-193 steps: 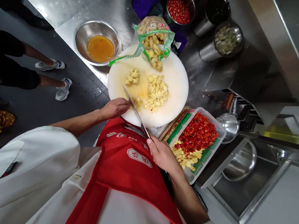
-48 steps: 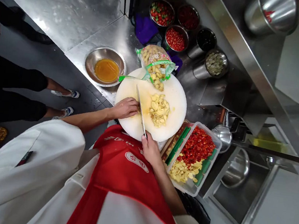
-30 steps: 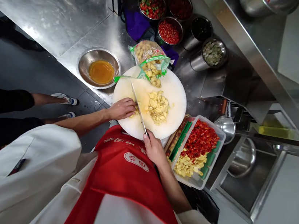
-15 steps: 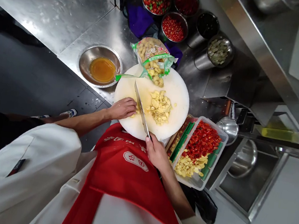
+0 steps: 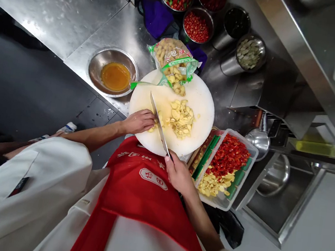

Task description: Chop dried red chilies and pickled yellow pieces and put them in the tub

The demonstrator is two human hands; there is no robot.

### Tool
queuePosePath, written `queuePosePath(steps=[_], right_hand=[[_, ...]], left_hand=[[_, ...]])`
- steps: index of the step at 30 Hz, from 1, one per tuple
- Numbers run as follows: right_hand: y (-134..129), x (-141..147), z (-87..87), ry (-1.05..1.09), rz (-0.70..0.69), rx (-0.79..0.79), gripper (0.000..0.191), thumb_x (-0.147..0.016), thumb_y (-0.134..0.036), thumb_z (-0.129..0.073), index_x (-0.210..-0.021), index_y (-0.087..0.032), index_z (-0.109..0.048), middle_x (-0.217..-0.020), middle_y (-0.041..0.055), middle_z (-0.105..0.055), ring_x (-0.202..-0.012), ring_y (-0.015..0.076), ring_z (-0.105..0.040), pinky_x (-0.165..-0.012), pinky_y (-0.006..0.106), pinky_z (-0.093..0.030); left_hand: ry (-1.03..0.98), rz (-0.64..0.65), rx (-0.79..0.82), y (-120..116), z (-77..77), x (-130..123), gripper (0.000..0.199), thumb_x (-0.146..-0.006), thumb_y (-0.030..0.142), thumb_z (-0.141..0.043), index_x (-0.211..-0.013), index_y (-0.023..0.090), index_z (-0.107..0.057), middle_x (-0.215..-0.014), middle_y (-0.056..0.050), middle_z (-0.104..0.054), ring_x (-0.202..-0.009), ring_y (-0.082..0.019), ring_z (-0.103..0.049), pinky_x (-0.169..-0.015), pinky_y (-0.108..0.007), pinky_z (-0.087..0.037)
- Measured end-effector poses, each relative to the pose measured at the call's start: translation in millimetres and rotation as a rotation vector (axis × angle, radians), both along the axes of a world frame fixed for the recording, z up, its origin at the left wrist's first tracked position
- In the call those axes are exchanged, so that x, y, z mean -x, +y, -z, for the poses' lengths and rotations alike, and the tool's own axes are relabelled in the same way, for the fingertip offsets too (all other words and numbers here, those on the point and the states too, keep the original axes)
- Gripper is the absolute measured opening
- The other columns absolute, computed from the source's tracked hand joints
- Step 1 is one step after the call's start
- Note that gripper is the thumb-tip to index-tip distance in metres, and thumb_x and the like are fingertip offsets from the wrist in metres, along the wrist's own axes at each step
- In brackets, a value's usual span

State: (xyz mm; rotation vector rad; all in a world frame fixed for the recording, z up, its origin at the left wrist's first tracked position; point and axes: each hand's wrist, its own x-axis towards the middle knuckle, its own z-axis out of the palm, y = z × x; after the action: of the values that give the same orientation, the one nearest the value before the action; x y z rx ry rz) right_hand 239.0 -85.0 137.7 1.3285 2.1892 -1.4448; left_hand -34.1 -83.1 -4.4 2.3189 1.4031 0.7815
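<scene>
My left hand (image 5: 139, 121) rests on the round white cutting board (image 5: 205, 101), its fingers curled over a piece of pale yellow ginger, mostly hidden under them. The handle of a long kitchen knife (image 5: 159, 124) is in my closed right hand (image 5: 179, 173). Its blade lies slantwise across the board, right beside my left fingertips. To the right of the blade is a heap of sliced ginger (image 5: 182, 119). An opened plastic bag (image 5: 171, 56) of whole ginger knobs lies over the far edge of the board, some knobs spilling out.
A steel bowl of orange-brown liquid (image 5: 115, 76) stands left of the board. At right, a clear plastic tub (image 5: 239, 188) holds chopped red chillies and sliced ginger. Several steel pots of ingredients (image 5: 198, 26) stand at the back. Another person's leg and shoe (image 5: 67, 127) show at left.
Both hands and the knife keep nearly the same place on the board. The view has shifted slightly, and the other person's foot at left has moved.
</scene>
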Motion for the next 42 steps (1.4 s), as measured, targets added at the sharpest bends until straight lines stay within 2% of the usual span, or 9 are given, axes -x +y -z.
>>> queuePosePath(steps=[3, 7, 10, 17, 24, 28, 31, 37, 42], right_hand=[[-11, -11, -9.3, -0.041, 0.014, 0.011, 0.046, -0.104, -0.045, -0.029, -0.136, -0.021, -0.052, -0.081, 0.0051, -0.071, -0.077, 0.0218, -0.068, -0.073, 0.03, -0.05], [-8, 10, 28.3, -0.029, 0.012, -0.071, 0.045, -0.103, -0.042, -0.03, -0.133, -0.018, -0.053, -0.093, 0.0098, -0.073, -0.09, 0.0257, -0.069, -0.082, 0.034, -0.049], [5, 26, 45.9, 0.008, 0.033, -0.074, 0.045, -0.102, -0.043, -0.031, -0.133, -0.018, -0.053, -0.088, 0.0085, -0.072, -0.083, 0.0246, -0.069, -0.077, 0.033, -0.05], [-8, -8, -4.5, -0.023, 0.018, 0.019, 0.045, -0.104, -0.047, -0.029, -0.131, -0.023, -0.055, -0.073, 0.0025, -0.069, -0.067, 0.0206, -0.067, -0.067, 0.03, -0.05], [0, 24, 39.0, -0.018, -0.004, -0.096, 0.045, -0.102, -0.042, -0.031, -0.134, -0.017, -0.053, -0.1, 0.0112, -0.073, -0.09, 0.0258, -0.069, -0.081, 0.034, -0.05], [4, 17, 16.1, 0.02, 0.01, -0.024, 0.046, -0.104, -0.045, -0.029, -0.134, -0.021, -0.053, -0.079, 0.0029, -0.071, -0.073, 0.0196, -0.069, -0.072, 0.028, -0.05], [-6, 2, 0.5, -0.015, -0.002, -0.008, 0.046, -0.104, -0.045, -0.029, -0.137, -0.022, -0.051, -0.082, 0.0034, -0.072, -0.076, 0.0195, -0.069, -0.075, 0.028, -0.05], [-1, 27, 36.2, -0.03, 0.003, -0.103, 0.046, -0.102, -0.043, -0.03, -0.134, -0.019, -0.054, -0.106, 0.0115, -0.072, -0.095, 0.0259, -0.069, -0.084, 0.034, -0.049], [0, 13, 8.6, 0.012, 0.016, 0.03, 0.046, -0.104, -0.047, -0.029, -0.134, -0.022, -0.053, -0.077, 0.0025, -0.07, -0.069, 0.02, -0.068, -0.068, 0.029, -0.05]], left_hand=[[-0.004, -0.025, 0.019, 0, 1.0, -3, 0.025, -0.099, 0.031, -0.047, -0.096, 0.018, -0.069, -0.105, -0.007, -0.069, -0.103, -0.019, -0.059, -0.1, -0.036, -0.047], [0.0, -0.012, 0.02, -1, 3.5, -2, 0.025, -0.099, 0.03, -0.047, -0.095, 0.018, -0.069, -0.103, -0.007, -0.069, -0.102, -0.019, -0.06, -0.1, -0.036, -0.047], [0.01, 0.009, -0.008, -1, 3.0, 1, 0.024, -0.099, 0.029, -0.047, -0.097, 0.018, -0.068, -0.104, -0.008, -0.069, -0.103, -0.019, -0.059, -0.101, -0.036, -0.047], [0.005, -0.005, -0.001, -4, 0.7, 1, 0.024, -0.099, 0.028, -0.046, -0.1, 0.017, -0.068, -0.106, -0.008, -0.069, -0.102, -0.019, -0.059, -0.099, -0.036, -0.048], [0.009, 0.016, -0.056, -5, 2.0, 2, 0.022, -0.098, 0.026, -0.048, -0.1, 0.017, -0.068, -0.1, -0.007, -0.069, -0.102, -0.019, -0.059, -0.099, -0.035, -0.048], [0.01, 0.014, -0.047, -5, 3.0, 4, 0.022, -0.098, 0.026, -0.048, -0.101, 0.017, -0.067, -0.104, -0.008, -0.069, -0.103, -0.019, -0.059, -0.099, -0.036, -0.049], [-0.004, -0.009, -0.03, -6, 4.5, 2, 0.022, -0.098, 0.028, -0.048, -0.098, 0.018, -0.068, -0.102, -0.008, -0.068, -0.103, -0.02, -0.058, -0.097, -0.036, -0.049], [-0.032, -0.01, 0.0, -5, 4.8, 2, 0.024, -0.099, 0.03, -0.046, -0.1, 0.019, -0.068, -0.1, -0.008, -0.068, -0.102, -0.02, -0.058, -0.097, -0.037, -0.049], [-0.001, -0.032, 0.019, -7, 2.2, 2, 0.025, -0.099, 0.029, -0.046, -0.1, 0.018, -0.068, -0.103, -0.009, -0.068, -0.104, -0.021, -0.057, -0.097, -0.037, -0.049]])
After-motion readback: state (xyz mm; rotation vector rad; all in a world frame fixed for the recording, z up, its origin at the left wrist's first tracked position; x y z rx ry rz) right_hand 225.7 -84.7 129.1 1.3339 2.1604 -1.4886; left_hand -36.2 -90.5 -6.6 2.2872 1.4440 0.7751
